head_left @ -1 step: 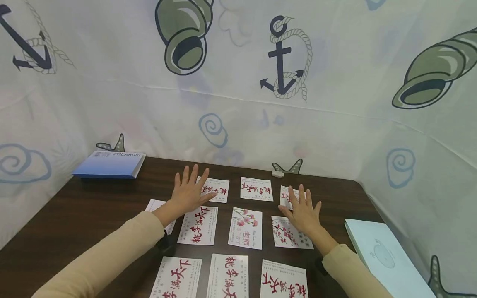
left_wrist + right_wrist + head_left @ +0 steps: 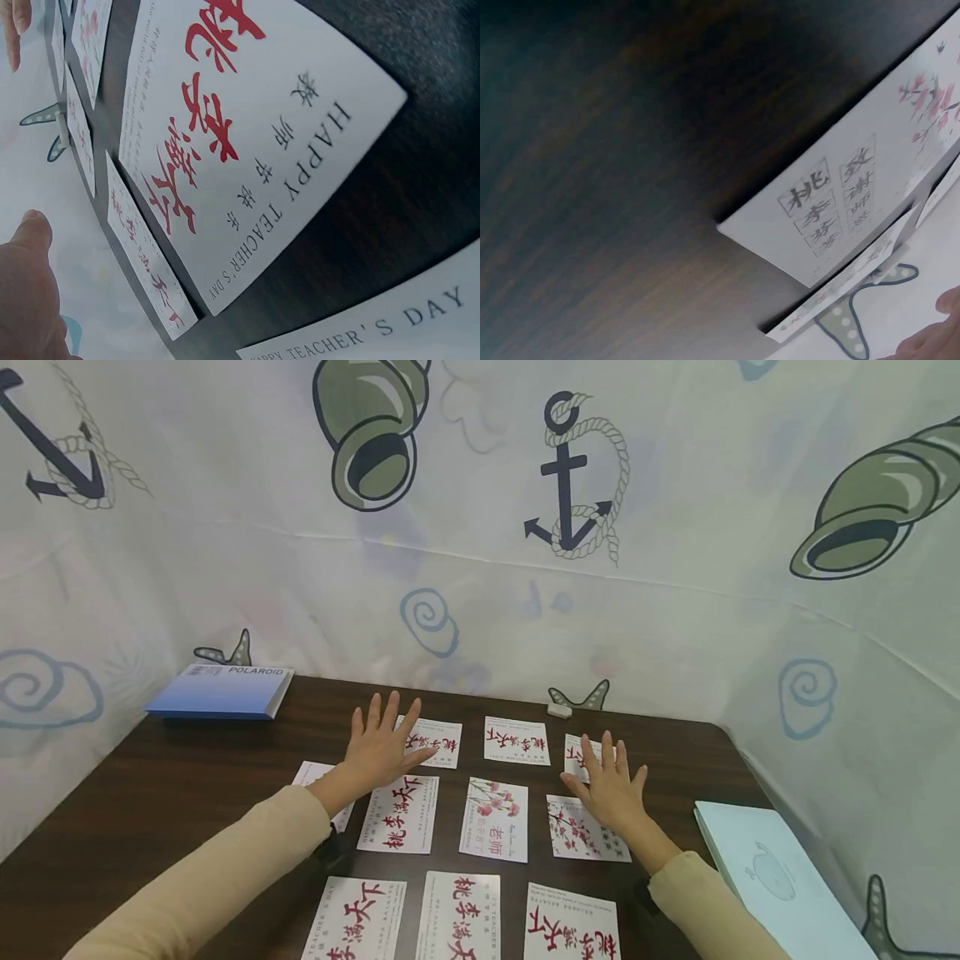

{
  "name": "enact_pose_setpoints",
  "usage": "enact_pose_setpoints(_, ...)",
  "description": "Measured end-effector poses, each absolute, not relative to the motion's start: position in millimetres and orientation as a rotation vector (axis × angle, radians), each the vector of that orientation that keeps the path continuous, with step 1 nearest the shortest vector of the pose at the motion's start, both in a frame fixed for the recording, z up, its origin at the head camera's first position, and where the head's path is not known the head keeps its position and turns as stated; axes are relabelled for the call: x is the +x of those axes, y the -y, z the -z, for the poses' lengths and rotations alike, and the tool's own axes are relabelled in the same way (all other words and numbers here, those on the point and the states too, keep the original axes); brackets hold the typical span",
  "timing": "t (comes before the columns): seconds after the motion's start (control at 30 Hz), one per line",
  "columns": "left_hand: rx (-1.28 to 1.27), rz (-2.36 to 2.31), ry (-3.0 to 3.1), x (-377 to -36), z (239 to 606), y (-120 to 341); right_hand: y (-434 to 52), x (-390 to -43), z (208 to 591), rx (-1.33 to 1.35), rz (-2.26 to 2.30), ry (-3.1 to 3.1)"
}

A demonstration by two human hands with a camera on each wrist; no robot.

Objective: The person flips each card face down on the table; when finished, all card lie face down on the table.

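The left hand (image 2: 378, 753) and right hand (image 2: 611, 789) extend above Teacher's Day cards (image 2: 517, 742) laid in rows on the dark bench (image 2: 225, 777), fingers (image 2: 391, 710) spread apart; a pink-flowered card (image 2: 493, 822) lies mid-layout.

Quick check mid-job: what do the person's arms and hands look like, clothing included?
The left hand and right hand are ungloved. The left sleeve and right sleeve are long, plain beige. A dark piece shows beneath the left cuff, too unclear to identify.
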State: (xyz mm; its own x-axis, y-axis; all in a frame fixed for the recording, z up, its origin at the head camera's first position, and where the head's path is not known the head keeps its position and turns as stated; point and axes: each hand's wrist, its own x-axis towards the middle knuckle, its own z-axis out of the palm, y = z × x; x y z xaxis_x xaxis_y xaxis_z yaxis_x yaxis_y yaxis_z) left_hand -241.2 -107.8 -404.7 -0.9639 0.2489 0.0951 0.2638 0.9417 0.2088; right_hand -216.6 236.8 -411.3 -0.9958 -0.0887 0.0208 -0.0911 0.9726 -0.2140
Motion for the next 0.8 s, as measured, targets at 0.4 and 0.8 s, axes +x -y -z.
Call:
enact_pose_setpoints(0.4, -0.407, 0.323, 3.054, -242, 402, 112, -228, -221, 407, 0.239, -0.389, 3.013)
enact_pose_setpoints(0.8, -0.338, 0.693, 3.063, -277, 408, 134, -127, -273, 408, 0.522, -1.014, 2.834)
